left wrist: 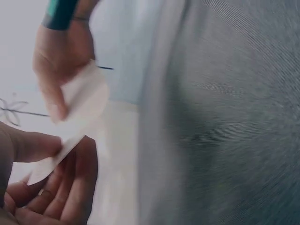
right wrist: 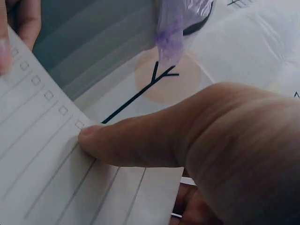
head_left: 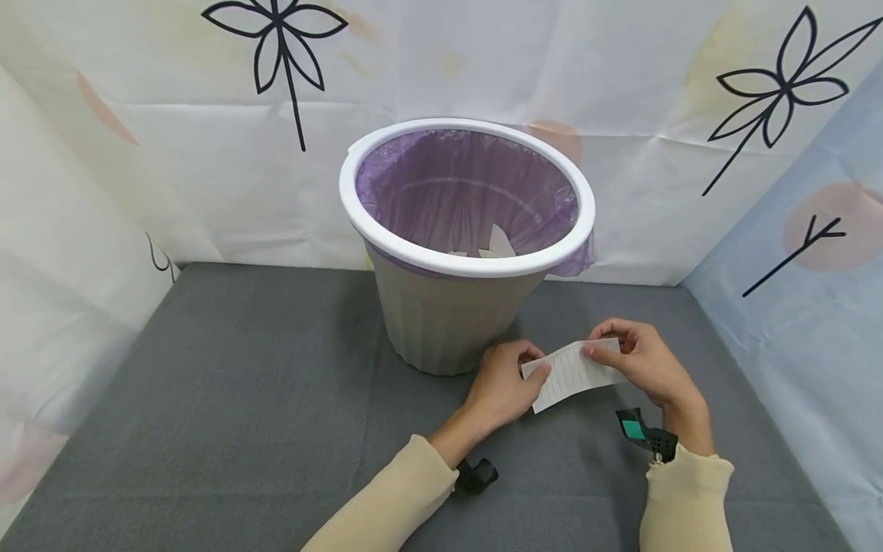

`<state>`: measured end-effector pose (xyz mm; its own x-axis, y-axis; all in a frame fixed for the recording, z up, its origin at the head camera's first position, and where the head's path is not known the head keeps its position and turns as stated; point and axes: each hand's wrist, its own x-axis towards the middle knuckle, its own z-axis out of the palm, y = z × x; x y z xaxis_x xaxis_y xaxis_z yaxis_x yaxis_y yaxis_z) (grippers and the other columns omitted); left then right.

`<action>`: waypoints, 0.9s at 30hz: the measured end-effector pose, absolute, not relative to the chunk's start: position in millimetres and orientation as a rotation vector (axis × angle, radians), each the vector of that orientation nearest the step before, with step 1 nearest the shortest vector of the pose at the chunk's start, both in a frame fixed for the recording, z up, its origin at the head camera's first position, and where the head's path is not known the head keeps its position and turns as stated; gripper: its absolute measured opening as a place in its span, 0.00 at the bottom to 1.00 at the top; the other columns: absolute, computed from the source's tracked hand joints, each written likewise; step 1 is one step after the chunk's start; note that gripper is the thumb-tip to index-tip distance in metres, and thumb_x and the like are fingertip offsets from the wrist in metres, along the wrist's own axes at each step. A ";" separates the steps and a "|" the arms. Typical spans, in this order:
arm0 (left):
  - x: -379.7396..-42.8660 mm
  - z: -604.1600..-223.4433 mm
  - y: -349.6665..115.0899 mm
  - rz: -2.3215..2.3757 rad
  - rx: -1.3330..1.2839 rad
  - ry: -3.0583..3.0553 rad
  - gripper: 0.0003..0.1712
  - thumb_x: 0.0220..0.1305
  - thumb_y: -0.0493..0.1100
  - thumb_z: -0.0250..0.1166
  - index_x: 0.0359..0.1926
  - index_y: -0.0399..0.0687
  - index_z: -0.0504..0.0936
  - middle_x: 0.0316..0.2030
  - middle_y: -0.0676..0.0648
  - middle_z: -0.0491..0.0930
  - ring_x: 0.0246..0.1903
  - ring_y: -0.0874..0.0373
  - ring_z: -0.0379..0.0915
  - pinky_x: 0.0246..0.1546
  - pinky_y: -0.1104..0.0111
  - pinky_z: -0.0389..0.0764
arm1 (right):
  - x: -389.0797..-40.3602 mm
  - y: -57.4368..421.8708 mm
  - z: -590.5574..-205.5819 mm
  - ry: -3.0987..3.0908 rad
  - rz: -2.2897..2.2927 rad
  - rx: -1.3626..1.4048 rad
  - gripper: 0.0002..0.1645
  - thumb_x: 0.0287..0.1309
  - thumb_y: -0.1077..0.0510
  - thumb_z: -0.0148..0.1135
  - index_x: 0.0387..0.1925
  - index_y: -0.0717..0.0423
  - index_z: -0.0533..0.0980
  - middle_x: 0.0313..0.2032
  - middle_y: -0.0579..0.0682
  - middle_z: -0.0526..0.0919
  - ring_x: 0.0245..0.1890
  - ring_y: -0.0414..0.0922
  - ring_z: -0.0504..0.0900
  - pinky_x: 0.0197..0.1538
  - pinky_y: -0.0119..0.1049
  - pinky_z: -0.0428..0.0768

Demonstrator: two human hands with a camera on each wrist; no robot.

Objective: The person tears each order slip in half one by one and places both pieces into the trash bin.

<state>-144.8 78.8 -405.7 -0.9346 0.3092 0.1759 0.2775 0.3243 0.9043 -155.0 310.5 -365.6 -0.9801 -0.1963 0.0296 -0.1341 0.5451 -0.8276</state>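
Note:
A strip of lined paper [head_left: 574, 374] stretches between the two hands, just above the grey table, to the right of the bin's base. My left hand [head_left: 505, 381] pinches its left end between thumb and fingers. The other end is pinched by my right hand [head_left: 643, 359], thumb on top and fingers behind. In the right wrist view the paper [right wrist: 51, 154] shows ruled lines and a row of small checkbox squares along one edge. The left wrist view shows the paper [left wrist: 89, 101] bending between both hands, somewhat blurred.
A white-rimmed bin [head_left: 441, 314] with a purple plastic liner [head_left: 469, 184] stands at the back middle of the grey table [head_left: 207, 414]. White paper pieces [head_left: 498, 244] lie inside it. Patterned cloth [head_left: 441, 69] hangs behind and at both sides.

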 end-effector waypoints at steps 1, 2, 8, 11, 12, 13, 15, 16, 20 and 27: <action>-141.5 -401.2 75.2 1.716 0.567 2.548 0.06 0.68 0.42 0.66 0.41 0.46 0.86 0.28 0.58 0.80 0.21 0.69 0.68 0.21 0.74 0.70 | -154.4 309.1 -364.5 2.691 -1.448 -0.318 0.08 0.66 0.61 0.67 0.41 0.64 0.79 0.30 0.52 0.81 0.25 0.45 0.78 0.27 0.37 0.78; -138.3 -396.7 71.3 1.715 0.577 2.566 0.05 0.68 0.42 0.66 0.40 0.46 0.86 0.27 0.58 0.80 0.20 0.69 0.68 0.20 0.74 0.70 | -153.8 307.7 -363.5 2.676 -1.461 -0.353 0.08 0.66 0.62 0.67 0.41 0.64 0.79 0.30 0.52 0.82 0.24 0.45 0.78 0.27 0.38 0.78; -124.4 -373.4 42.0 1.723 0.641 2.654 0.03 0.65 0.38 0.67 0.37 0.46 0.87 0.22 0.57 0.78 0.17 0.68 0.66 0.20 0.72 0.68 | -150.4 292.7 -354.8 2.546 -1.556 -0.575 0.03 0.66 0.67 0.65 0.40 0.63 0.80 0.33 0.52 0.84 0.26 0.45 0.80 0.29 0.37 0.79; -120.9 -364.4 26.2 1.726 0.659 2.646 0.04 0.65 0.37 0.66 0.36 0.45 0.87 0.22 0.57 0.79 0.16 0.66 0.67 0.17 0.71 0.68 | -149.3 283.0 -351.6 2.458 -1.601 -0.659 0.03 0.66 0.69 0.63 0.40 0.64 0.80 0.35 0.53 0.84 0.29 0.46 0.82 0.32 0.37 0.81; -120.1 -361.9 21.1 1.724 0.664 2.637 0.03 0.65 0.38 0.66 0.36 0.45 0.87 0.22 0.57 0.78 0.16 0.66 0.67 0.16 0.71 0.68 | -148.9 279.9 -350.6 2.434 -1.609 -0.687 0.03 0.66 0.70 0.63 0.40 0.64 0.80 0.35 0.54 0.84 0.29 0.47 0.82 0.32 0.37 0.81; -119.4 -359.6 16.3 1.720 0.663 2.626 0.03 0.65 0.38 0.66 0.36 0.45 0.87 0.21 0.57 0.78 0.16 0.65 0.68 0.16 0.70 0.69 | -148.4 277.1 -349.7 2.416 -1.613 -0.704 0.03 0.66 0.70 0.63 0.40 0.64 0.80 0.35 0.54 0.83 0.30 0.47 0.82 0.33 0.37 0.81; -118.8 -355.8 7.3 1.706 0.660 2.607 0.03 0.65 0.38 0.67 0.36 0.45 0.87 0.21 0.56 0.77 0.16 0.64 0.68 0.16 0.70 0.69 | -147.4 271.9 -348.4 2.390 -1.619 -0.742 0.04 0.66 0.71 0.62 0.40 0.63 0.80 0.35 0.54 0.83 0.30 0.47 0.82 0.33 0.38 0.81; -119.1 -354.2 3.2 1.702 0.659 2.595 0.03 0.65 0.38 0.67 0.36 0.45 0.87 0.21 0.56 0.77 0.16 0.64 0.68 0.16 0.70 0.69 | -146.7 269.3 -347.6 2.383 -1.621 -0.752 0.04 0.66 0.71 0.62 0.40 0.63 0.80 0.35 0.54 0.83 0.30 0.47 0.82 0.33 0.38 0.81; -120.7 -347.0 -11.2 1.713 0.651 2.545 0.02 0.65 0.38 0.68 0.36 0.45 0.86 0.22 0.55 0.78 0.17 0.65 0.69 0.17 0.70 0.70 | -144.0 258.6 -344.5 2.357 -1.650 -0.813 0.06 0.65 0.72 0.62 0.41 0.63 0.80 0.35 0.53 0.83 0.28 0.46 0.82 0.32 0.37 0.82; -118.8 -328.0 -35.1 1.774 0.656 2.449 0.02 0.65 0.39 0.69 0.37 0.45 0.86 0.23 0.54 0.79 0.16 0.64 0.67 0.17 0.71 0.69 | -133.8 234.3 -334.5 2.306 -1.803 -0.907 0.09 0.62 0.75 0.62 0.42 0.65 0.80 0.35 0.52 0.84 0.23 0.45 0.81 0.28 0.37 0.81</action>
<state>-118.8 -35.1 -328.0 -0.9091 0.3625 0.2054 0.3082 0.2534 0.9170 -133.8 234.3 -334.5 -0.8223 -0.4897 0.2900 -0.3996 0.1339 -0.9069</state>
